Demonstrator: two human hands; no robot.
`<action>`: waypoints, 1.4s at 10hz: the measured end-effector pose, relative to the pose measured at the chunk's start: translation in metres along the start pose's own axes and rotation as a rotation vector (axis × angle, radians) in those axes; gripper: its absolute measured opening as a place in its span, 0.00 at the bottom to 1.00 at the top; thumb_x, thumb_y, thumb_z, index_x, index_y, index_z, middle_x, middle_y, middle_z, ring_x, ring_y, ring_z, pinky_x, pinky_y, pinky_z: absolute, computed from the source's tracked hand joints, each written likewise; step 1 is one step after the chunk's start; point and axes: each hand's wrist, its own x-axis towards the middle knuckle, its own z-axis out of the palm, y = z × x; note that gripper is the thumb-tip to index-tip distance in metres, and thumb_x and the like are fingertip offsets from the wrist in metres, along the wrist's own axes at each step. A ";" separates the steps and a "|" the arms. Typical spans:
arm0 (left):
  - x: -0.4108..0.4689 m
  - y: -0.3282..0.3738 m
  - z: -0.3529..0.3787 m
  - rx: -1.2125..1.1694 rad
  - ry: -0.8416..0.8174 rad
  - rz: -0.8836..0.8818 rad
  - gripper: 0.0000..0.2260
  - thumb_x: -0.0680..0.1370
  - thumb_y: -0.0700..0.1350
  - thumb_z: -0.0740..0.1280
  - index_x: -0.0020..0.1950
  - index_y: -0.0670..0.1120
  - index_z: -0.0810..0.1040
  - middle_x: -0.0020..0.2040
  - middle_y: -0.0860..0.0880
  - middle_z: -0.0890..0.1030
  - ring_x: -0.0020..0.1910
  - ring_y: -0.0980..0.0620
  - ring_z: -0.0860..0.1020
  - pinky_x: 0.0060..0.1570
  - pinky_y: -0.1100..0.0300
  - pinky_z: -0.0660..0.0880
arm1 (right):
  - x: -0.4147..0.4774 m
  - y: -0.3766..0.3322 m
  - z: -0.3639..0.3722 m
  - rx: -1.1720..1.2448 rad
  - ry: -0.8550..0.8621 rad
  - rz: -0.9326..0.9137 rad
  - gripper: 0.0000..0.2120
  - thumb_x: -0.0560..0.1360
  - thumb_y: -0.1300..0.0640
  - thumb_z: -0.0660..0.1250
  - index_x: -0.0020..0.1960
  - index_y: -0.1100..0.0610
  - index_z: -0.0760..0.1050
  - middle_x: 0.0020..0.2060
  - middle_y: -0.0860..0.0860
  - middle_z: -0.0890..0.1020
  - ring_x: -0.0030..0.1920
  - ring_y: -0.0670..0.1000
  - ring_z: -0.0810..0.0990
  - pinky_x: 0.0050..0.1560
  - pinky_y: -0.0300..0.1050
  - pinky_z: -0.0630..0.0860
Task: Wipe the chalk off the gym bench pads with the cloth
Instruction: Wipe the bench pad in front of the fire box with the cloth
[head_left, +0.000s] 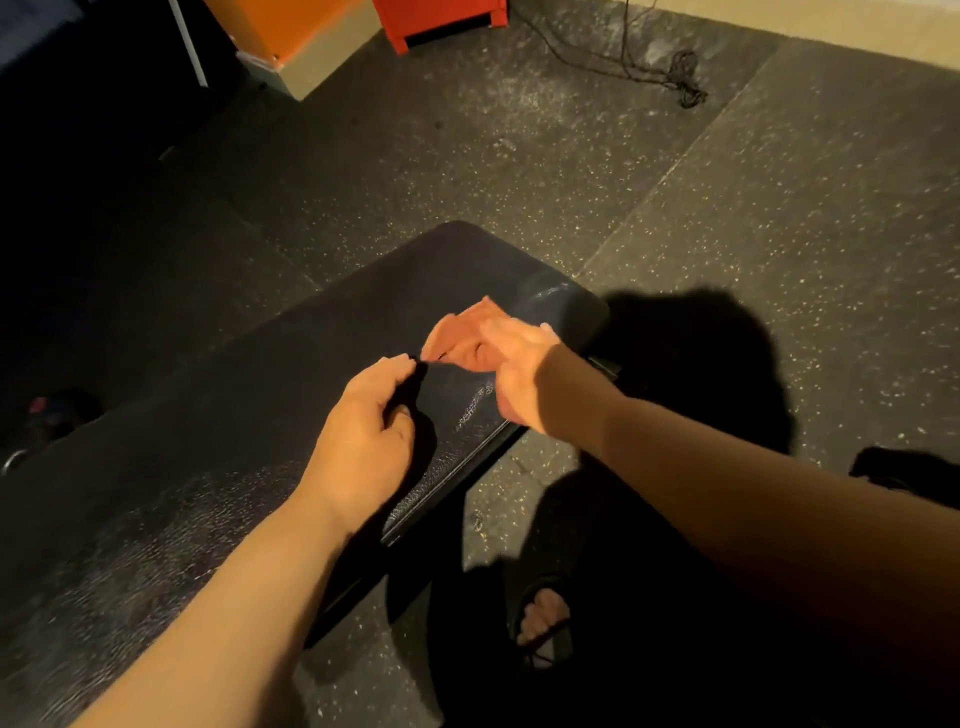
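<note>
The right hand (519, 374), blurred, gripped the orange cloth (462, 338) just above the frame's centre. The left hand (369, 431) curled beside the cloth's corner, and I could not tell whether it held it. Both were over the bench pad (260, 395) near its right edge, with chalk streaks (474, 408) between them and bare pad running to the lower left.

This is a gym. A long black padded bench (311, 374) with a grained vinyl top stands on a floor (727, 260) of dark speckled rubber mats laid edge to edge, with straight seams showing between them. Pale dust (519, 104) is smeared over the mats beyond the far end of the bench, and along the far edge of the floor stand a red box (441, 15) and an orange box (249, 26), with a black cord (675, 78) lying loose nearby.
</note>
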 end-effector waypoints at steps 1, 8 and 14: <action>-0.013 -0.006 0.000 0.009 0.013 -0.030 0.25 0.79 0.33 0.60 0.74 0.52 0.72 0.73 0.56 0.70 0.74 0.60 0.65 0.76 0.59 0.59 | 0.007 -0.014 0.017 0.019 0.265 0.135 0.17 0.74 0.63 0.57 0.58 0.47 0.72 0.52 0.42 0.77 0.49 0.33 0.72 0.61 0.40 0.66; -0.015 -0.002 0.016 0.309 -0.013 0.121 0.20 0.82 0.42 0.60 0.75 0.48 0.70 0.76 0.56 0.67 0.78 0.57 0.58 0.79 0.59 0.48 | 0.008 0.012 -0.009 -0.228 0.102 0.166 0.26 0.76 0.66 0.58 0.74 0.58 0.69 0.73 0.56 0.70 0.72 0.58 0.69 0.71 0.55 0.68; 0.029 0.031 0.034 0.564 0.072 0.078 0.21 0.78 0.46 0.62 0.71 0.46 0.66 0.74 0.47 0.65 0.79 0.46 0.53 0.79 0.48 0.42 | -0.022 -0.003 0.005 0.069 0.058 0.321 0.25 0.83 0.61 0.58 0.79 0.60 0.58 0.79 0.56 0.61 0.80 0.55 0.54 0.80 0.54 0.48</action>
